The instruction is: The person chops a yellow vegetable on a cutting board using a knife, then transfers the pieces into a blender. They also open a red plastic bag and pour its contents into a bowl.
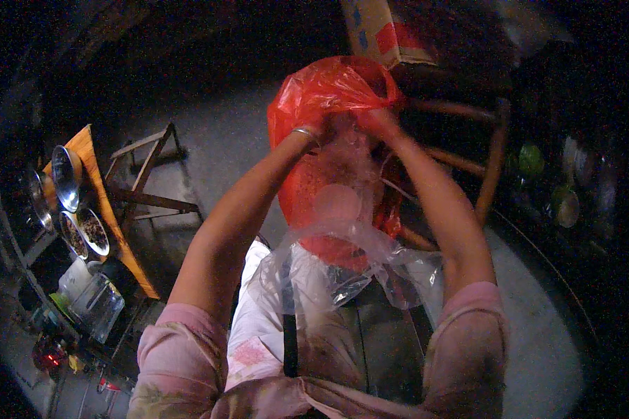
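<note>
A red plastic bag (314, 99) bulges in front of me, above my knees. Both hands are at its upper opening, close together. Red film partly covers my left hand (322, 124), which has a metal bangle at the wrist. My right hand (371, 121) is beside it, blurred and also partly behind red film. Between and below them, a clear plastic bag (340, 230) spreads from the red bag towards my lap, its loose end crumpled over my white trousers (257, 298). The fingertips and whatever they grip are hidden, as are the red bag's contents.
On the left, a wooden table (102, 183) bears metal bowls (67, 178), dishes of dark food (93, 230) and a clear plastic container (98, 304). A folding wooden stand (149, 173) is beside it. Ahead are a cardboard box (372, 31) and a wooden chair frame (495, 157).
</note>
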Demonstrator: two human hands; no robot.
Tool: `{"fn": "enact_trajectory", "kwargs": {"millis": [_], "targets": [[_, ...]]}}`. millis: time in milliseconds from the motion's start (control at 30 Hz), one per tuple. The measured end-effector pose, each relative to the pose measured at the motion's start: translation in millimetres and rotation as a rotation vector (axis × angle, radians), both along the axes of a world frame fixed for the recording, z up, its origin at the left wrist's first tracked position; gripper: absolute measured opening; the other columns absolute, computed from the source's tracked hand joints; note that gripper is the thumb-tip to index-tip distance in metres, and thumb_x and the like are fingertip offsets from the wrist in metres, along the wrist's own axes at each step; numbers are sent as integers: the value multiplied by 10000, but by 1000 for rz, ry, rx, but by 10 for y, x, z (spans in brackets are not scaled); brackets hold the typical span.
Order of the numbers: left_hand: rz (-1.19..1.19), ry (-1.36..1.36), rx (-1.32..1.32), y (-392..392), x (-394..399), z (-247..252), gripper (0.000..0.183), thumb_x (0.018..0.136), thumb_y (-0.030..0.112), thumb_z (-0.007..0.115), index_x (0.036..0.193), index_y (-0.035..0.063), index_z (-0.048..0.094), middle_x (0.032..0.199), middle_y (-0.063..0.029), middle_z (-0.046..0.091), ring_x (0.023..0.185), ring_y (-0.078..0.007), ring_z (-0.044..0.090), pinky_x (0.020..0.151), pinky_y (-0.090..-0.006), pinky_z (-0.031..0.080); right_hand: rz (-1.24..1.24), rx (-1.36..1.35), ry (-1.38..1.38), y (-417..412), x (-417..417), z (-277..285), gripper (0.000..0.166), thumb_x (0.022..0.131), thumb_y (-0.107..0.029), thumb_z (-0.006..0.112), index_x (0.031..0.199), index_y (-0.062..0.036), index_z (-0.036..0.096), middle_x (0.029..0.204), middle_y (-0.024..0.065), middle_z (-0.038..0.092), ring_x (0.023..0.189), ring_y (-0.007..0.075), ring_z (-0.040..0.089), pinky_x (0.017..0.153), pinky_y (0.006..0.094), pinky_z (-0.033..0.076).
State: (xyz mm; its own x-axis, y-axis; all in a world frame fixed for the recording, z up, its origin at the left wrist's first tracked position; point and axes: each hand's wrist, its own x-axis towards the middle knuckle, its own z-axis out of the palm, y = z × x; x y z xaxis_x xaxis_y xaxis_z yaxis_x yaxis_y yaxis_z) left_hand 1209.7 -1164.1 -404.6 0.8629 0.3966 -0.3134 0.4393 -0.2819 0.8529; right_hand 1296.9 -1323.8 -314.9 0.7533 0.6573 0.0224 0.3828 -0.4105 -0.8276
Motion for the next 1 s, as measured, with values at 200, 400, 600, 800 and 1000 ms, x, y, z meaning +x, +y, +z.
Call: {"fn": "enact_trajectory", "kwargs": {"millis": [200,400,600,800,1000], "targets": [[7,50,-35,-210,-64,862,445,839,378,417,1162,74,455,1194,-84,442,1101,-211,392,932,-310,307,217,-382,400,-154,203,529,212,760,-144,545,957,-70,518,914,19,528,808,128,492,690,273,418],[79,-34,-5,-205,-76,632,377,858,298,415,1148,62,466,1120,-86,492,1035,-185,447,875,-287,355,462,-384,885,-208,284,1647,89,737,-145,567,691,-84,521,638,-57,474,558,47,428,480,204,354],[109,-68,-174,-260,-66,1187,277,874,186,422,1114,76,507,1045,-77,553,965,-155,509,818,-267,401,405,-121,1048,-344,402,1820,127,747,-178,577,750,-79,496,625,-63,437,515,32,366,450,171,301],[20,-66,-381,-271,77,657,303,871,192,397,1159,142,478,1146,-68,498,1023,-175,479,889,-275,350,261,191,1097,-244,294,1771,138,789,-202,562,790,-83,493,750,-18,518,693,74,474,628,203,392],[-267,-85,74,-273,27,387,432,780,231,527,1194,160,424,1117,-88,514,968,-206,508,853,-306,382,214,250,929,124,247,1743,152,806,-191,539,899,-71,543,992,48,573,935,124,508,840,251,379]]}}
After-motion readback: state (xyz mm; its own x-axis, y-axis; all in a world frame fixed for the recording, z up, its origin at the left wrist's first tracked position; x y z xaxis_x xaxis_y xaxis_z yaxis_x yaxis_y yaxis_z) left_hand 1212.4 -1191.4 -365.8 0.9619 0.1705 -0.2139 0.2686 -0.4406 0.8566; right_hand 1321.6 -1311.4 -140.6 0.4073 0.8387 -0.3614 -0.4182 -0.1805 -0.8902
